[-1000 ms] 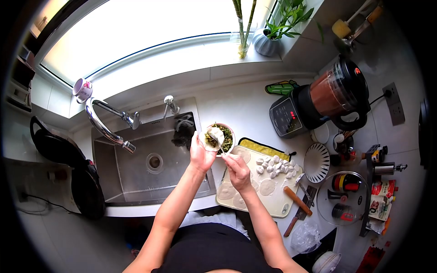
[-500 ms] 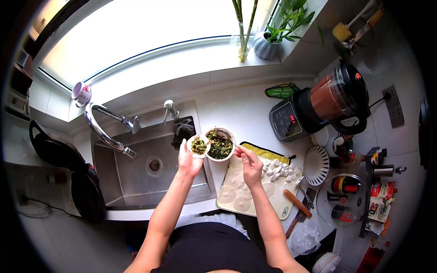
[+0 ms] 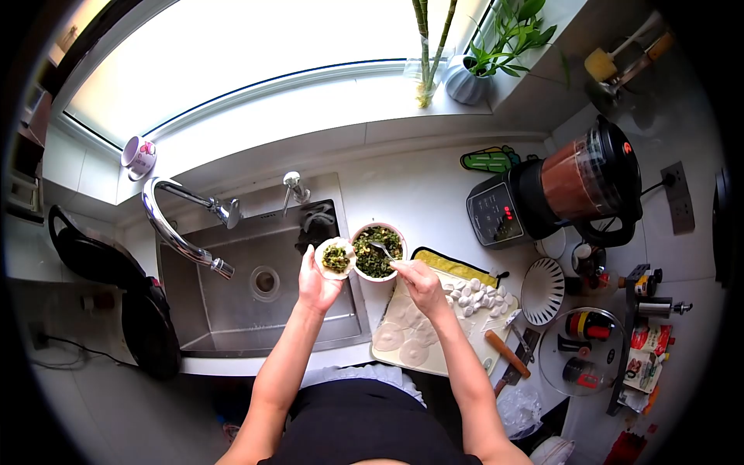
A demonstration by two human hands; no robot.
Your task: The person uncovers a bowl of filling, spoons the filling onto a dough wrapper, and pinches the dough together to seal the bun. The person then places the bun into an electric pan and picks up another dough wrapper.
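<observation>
My left hand (image 3: 320, 288) holds up a round dumpling wrapper (image 3: 346, 270) near the sink's right edge, with a mound of chopped green and yellow filling (image 3: 335, 258) in its middle. Close beside it is a bowl (image 3: 404, 246) full of the same dark green filling. The fingers of my right hand (image 3: 418, 284) pinch the handle of a metal spoon (image 3: 380, 246), whose head rests in the bowl's filling. Below that hand, several flat wrappers (image 3: 389, 337) lie on a pale cutting board (image 3: 442, 361), with small pieces of dough (image 3: 473, 297) at its upper right.
A steel sink (image 3: 225, 306) with a tap (image 3: 159, 217) lies to the left. At the right stand a blender (image 3: 570, 178), a ribbed white dish (image 3: 542, 291) and a glass lid (image 3: 570, 372). A rolling pin (image 3: 508, 353) and a cleaver (image 3: 521, 356) lie beside the board.
The spoon's head now shows in the middle of the bowl, and my right hand has shifted slightly. My left hand still holds the filled wrapper. The view has shifted a little.
</observation>
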